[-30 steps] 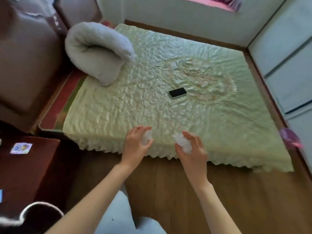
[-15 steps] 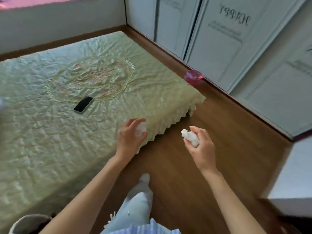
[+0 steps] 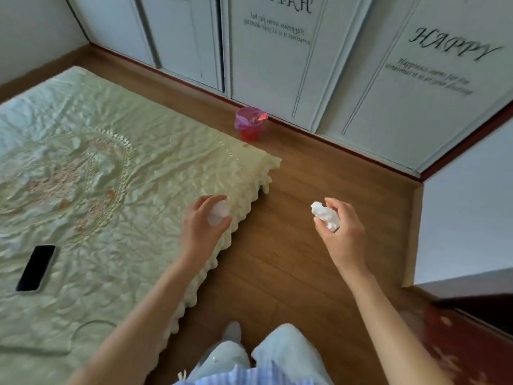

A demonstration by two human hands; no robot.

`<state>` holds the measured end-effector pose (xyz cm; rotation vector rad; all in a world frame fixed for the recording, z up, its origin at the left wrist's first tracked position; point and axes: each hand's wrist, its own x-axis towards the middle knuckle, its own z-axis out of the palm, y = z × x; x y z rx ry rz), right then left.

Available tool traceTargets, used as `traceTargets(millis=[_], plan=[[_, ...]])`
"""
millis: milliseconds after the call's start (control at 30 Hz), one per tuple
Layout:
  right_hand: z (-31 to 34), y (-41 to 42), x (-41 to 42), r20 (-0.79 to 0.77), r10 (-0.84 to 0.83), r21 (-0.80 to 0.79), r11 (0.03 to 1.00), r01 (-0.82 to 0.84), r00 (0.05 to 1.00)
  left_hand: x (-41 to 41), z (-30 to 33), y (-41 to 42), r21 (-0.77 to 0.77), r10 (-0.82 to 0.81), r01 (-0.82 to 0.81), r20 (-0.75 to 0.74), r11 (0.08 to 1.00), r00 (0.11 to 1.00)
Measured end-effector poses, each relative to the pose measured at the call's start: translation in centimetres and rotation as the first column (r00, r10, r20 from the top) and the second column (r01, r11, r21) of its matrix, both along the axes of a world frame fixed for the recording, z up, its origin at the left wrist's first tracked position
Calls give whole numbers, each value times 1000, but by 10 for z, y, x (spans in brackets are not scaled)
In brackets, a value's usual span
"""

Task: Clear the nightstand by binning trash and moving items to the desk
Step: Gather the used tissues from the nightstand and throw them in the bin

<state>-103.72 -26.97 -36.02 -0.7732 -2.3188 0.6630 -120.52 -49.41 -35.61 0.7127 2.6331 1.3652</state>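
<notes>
— Trash first, though the big things frame it: what fills the view?

— The bed (image 3: 116, 173), under a crinkled pale green cover with a scalloped edge, takes the whole 9 o'clock side. The wood floor (image 3: 319, 190) runs from 6 o'clock up to 1 o'clock, and white wardrobe doors (image 3: 277, 65) lettered "HAPPY" span 12 to 2 o'clock.

— And the bin?

— A small red bin (image 3: 250, 126) lined with a pink bag stands on the floor at 12 o'clock, just beside the wardrobe's base and near the far corner of the bed.

— Where are the person's hands?

— The left hand (image 3: 204, 229) hangs over the bed's near edge, a little left of centre. Its fingers (image 3: 205, 201) and thumb curl round a crumpled white tissue (image 3: 219, 215). The right hand (image 3: 340, 229) is out over the floor toward 3 o'clock, well apart from the left, pinching a second white tissue wad (image 3: 326, 215) between thumb and fingertips.

— Anything smaller?

— A black phone (image 3: 36, 268) lies face up on the bed cover at 8 o'clock. The person's pale trouser legs (image 3: 283, 354) show at 6 o'clock.
</notes>
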Motion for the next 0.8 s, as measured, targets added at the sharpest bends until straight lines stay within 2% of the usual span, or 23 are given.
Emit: traceTargets(millis=[233, 467, 633, 800], plan=[[-25, 103, -7, 44, -181, -74, 980, 184, 982, -55, -21, 138, -27, -190, 192, 43, 981, 981], [-37, 257, -42, 86, -243, -124, 960, 252, 966, -100, -30, 307, -9, -262, 262, 36, 965, 965], [-25, 358, -80, 95, -178, -118, 975, 189, 979, -131, -16, 411, 9, -219, 219, 6, 976, 976], [-30, 428, -137, 146, -98, -143, 982, 119, 984, -171, -23, 479, -14, -194, 195, 27, 981, 981]])
